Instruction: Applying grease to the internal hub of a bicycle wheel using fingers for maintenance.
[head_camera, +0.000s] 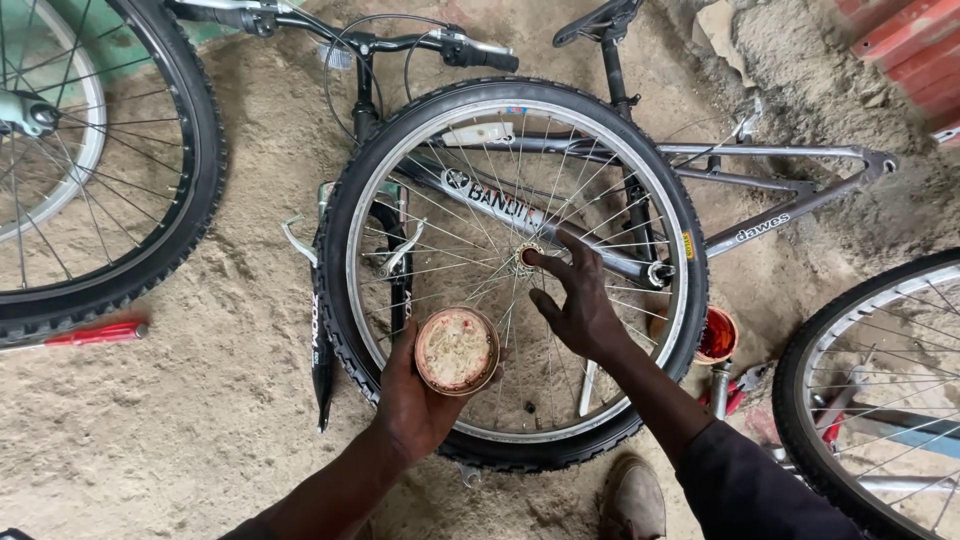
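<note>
The left hand (415, 405) cupped a small round tin (457, 350) of pale grease from below, light, stiff and likely slippery, over the wheel (515, 270) flat on the sandy floor, while the right hand's (578, 305) grip, empty and spread, fingered the hub (526, 259).

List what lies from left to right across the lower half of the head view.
Red-handled tool → left hand holding a round tin → right hand at the wheel hub → orange lid → wheel at the right edge.
</note>
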